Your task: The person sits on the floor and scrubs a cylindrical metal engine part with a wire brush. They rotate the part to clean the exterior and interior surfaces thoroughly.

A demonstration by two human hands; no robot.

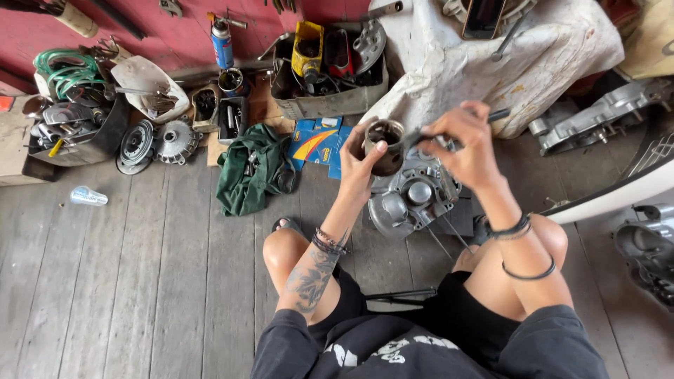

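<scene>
I grip the piston [385, 147] in my left hand [361, 165], fingers wrapped round its skirt, above the engine case [411, 200]. My right hand [467, 144] pinches a thin tool [460, 130] at its rim; steady support seems best. Farther off lie a green cloth [249, 175], blue boxes [316, 144], a parts crate [330, 102] and a spray can [222, 43], none obstructing.

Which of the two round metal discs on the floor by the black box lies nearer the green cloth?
The paler silver disc with the raised centre; the darker ringed disc lies beside it, against the black box, farther from the green cloth.
</scene>
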